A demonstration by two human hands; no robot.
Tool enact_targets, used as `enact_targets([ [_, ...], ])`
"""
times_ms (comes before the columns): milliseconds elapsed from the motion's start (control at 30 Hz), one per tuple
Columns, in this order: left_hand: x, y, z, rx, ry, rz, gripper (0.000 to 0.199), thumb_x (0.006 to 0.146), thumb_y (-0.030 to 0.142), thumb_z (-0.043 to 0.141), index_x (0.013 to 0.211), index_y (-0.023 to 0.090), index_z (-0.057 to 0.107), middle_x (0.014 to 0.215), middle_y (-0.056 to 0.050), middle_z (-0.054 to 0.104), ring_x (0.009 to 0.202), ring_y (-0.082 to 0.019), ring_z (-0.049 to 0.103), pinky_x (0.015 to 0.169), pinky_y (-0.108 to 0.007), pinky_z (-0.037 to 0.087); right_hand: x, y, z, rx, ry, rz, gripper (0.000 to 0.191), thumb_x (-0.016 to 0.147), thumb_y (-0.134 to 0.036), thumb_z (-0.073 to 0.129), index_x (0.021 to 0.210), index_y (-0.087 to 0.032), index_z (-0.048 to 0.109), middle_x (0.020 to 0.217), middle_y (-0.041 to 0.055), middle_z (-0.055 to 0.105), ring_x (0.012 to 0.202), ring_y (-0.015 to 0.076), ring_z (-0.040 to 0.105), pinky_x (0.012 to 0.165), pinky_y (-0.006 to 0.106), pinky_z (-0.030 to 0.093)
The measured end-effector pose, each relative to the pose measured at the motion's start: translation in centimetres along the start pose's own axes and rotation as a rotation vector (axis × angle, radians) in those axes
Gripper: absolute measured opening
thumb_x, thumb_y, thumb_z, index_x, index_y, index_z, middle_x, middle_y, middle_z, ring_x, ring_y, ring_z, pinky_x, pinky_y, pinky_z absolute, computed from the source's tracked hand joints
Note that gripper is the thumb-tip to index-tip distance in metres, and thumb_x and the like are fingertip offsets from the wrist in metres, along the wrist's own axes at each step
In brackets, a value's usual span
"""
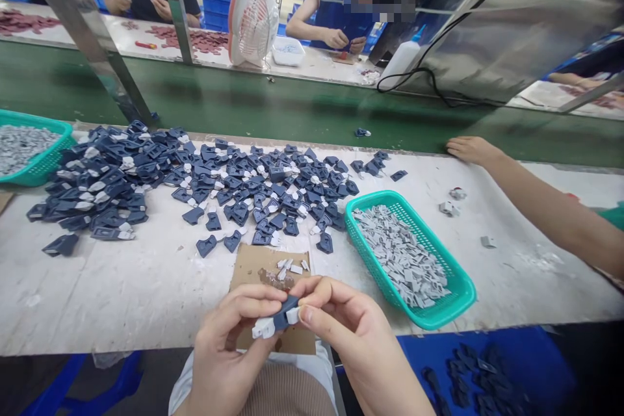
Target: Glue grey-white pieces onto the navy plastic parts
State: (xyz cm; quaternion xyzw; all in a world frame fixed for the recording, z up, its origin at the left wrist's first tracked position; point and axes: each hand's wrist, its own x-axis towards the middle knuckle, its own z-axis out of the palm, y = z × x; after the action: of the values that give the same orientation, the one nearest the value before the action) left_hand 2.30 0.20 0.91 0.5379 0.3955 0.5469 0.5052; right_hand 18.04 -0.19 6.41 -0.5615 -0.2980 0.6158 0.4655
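Observation:
My left hand (221, 341) is closed on a dark blue plastic part (281, 320) with a white end piece (264, 327) sticking out at its left. At the part's right end, my right hand (353, 325) pinches a small light grey plastic piece (292, 316) between thumb and fingers, against the blue body. Whether that piece is fixed to the body I cannot tell. Just beyond my fingers, several loose grey pieces (295, 268) lie beside a shiny wet-looking smear on a cardboard sheet (246, 263).
A heap of similar blue parts (107, 175) spreads across the left and middle. Right of my hands stands a green basket (358, 244) of grey pieces; another green basket (61, 153) is far left. A co-worker's arm (531, 201) reaches in from the right. Beyond runs a green belt (292, 107).

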Motion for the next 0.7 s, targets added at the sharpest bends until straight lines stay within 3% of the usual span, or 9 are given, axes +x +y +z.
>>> enact_targets([
  [300, -0.6, -0.5, 0.1, 0.124, 0.07, 0.15, 0.028, 0.081, 0.006, 0.071, 0.098, 0.028, 0.075, 0.098, -0.006, 0.078, 0.091, -0.024, 0.075, 0.075, -0.032, 0.063, -0.4, 0.8, 0.7, 0.038, 0.078, -0.022, 0.02, 0.07, -0.033, 0.084, 0.066, -0.021, 0.069, 0.091, 0.0028, 0.07, 0.086, 0.0195, 0.067, 0.08, 0.028, 0.054],
  [500, -0.8, -0.7, 0.1, 0.163, 0.057, 0.21, 0.039, 0.08, -0.001, 0.068, 0.104, 0.029, 0.073, 0.102, -0.003, 0.077, 0.093, -0.019, 0.074, 0.078, -0.027, 0.062, -0.8, 1.1, 1.1, 0.071, 0.11, -0.049, 0.019, 0.072, -0.033, 0.085, 0.068, -0.022, 0.07, 0.09, 0.0012, 0.071, 0.089, 0.0185, 0.067, 0.083, 0.027, 0.053],
  [700, -0.4, -0.7, 0.3, 0.158, 0.055, 0.262, 0.035, 0.079, -0.002, 0.068, 0.102, 0.024, 0.073, 0.101, -0.002, 0.078, 0.091, -0.017, 0.075, 0.078, -0.024, 0.062, -0.8, 1.3, 1.2, 0.064, 0.11, -0.064, 0.02, 0.073, -0.034, 0.085, 0.073, -0.022, 0.069, 0.088, 0.0011, 0.068, 0.087, 0.0173, 0.065, 0.081, 0.025, 0.052],
])
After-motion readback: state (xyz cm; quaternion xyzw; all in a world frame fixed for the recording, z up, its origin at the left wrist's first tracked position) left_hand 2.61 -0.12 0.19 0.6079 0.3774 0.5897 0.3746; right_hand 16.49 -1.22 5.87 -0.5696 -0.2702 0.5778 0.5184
